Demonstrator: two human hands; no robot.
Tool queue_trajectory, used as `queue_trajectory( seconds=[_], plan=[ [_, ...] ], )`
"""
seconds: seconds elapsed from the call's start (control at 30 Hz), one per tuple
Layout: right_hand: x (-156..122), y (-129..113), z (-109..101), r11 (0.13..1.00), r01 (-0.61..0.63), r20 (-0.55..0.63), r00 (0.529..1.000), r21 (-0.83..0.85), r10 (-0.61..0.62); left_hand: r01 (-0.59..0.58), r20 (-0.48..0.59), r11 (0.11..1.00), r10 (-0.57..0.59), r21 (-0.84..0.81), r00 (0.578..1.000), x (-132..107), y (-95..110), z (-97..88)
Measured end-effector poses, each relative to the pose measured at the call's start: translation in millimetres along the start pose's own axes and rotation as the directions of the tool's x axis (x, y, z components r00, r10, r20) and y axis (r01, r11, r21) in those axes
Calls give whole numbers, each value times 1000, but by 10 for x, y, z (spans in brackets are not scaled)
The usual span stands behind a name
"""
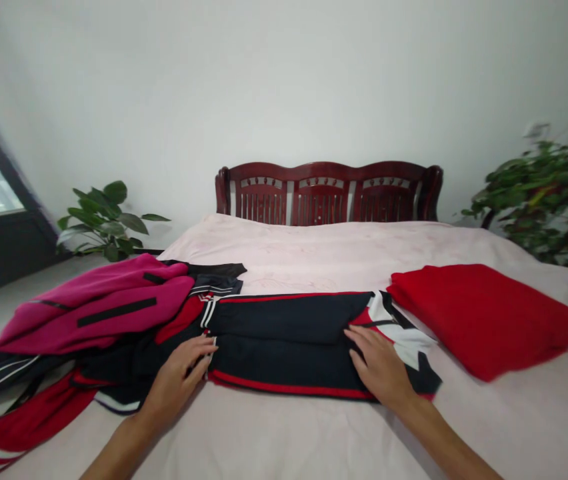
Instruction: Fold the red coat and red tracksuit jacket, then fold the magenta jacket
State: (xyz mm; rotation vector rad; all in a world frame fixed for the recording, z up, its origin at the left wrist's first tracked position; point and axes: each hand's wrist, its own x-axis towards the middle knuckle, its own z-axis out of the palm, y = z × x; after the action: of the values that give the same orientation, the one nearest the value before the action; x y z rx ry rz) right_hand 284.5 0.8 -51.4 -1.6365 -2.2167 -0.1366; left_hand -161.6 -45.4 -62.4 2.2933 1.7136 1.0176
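Note:
A black garment with red and white trim (289, 333) lies flattened on the bed in front of me. My left hand (179, 377) rests on its left end, fingers stretched out flat. My right hand (379, 367) presses flat on its right end, near the white and red panels, fingers extended. Neither hand grips anything.
A magenta jacket (99, 307) tops a pile of dark and red striped clothes (24, 407) at the left. A folded red garment (489, 317) lies at the right. The pale pink bedsheet (314, 253) runs back to a dark wooden headboard (329, 193). Potted plants stand on both sides.

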Motion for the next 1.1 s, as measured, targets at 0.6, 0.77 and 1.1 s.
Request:
queue_trajectory(
  seconds=[0.6, 0.77, 1.1],
  plan=[
    [-277, -185, -318, 955, 248, -2, 968, -164, -252, -127, 167, 904, 62, 409, 984, 94, 524, -35],
    [-623, -174, -572, 963, 266, 152, 951, 30, -268, -177, 265, 903, 73, 391, 961, -254, 569, -162],
    [-261, -229, -473, 978, -91, 114, 991, 189, 70, -200, 274, 972, 160, 124, 948, 183, 1216, 34]
  ],
)
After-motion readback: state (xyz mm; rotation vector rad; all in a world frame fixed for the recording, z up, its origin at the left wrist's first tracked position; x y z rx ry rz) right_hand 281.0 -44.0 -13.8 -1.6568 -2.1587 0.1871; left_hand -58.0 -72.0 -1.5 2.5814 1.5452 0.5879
